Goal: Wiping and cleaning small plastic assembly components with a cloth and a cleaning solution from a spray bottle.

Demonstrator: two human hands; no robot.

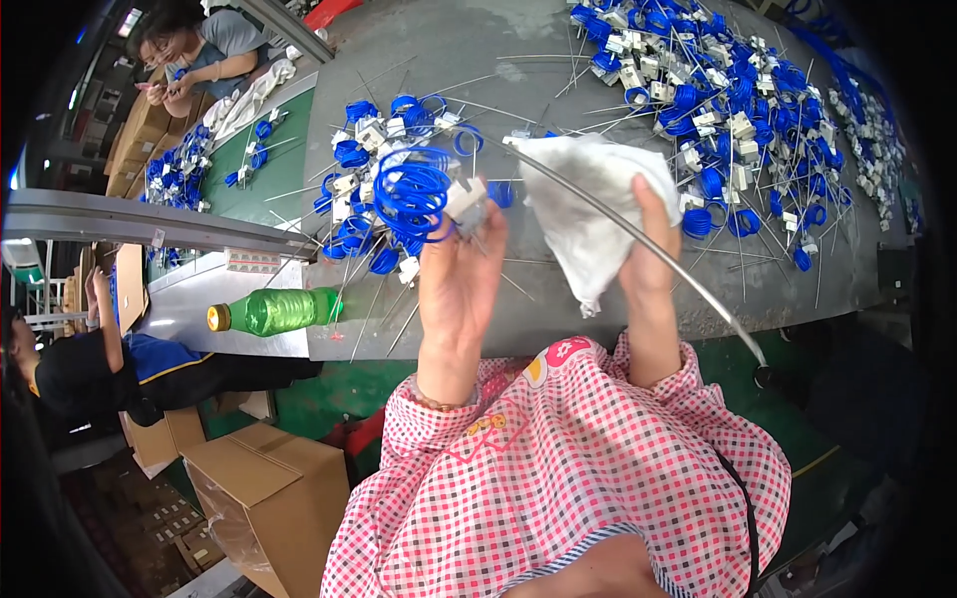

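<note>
While left grip (461, 277) pinches block (465, 197), blue coil (404, 189) leftward

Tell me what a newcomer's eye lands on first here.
Likely the big heap of blue coils and white blocks at the upper right of the grey table. Next, centre, the blurred blue coil in the left hand's grip and the white cloth in the right hand's. The green bottle lies on its side, further left.
</note>
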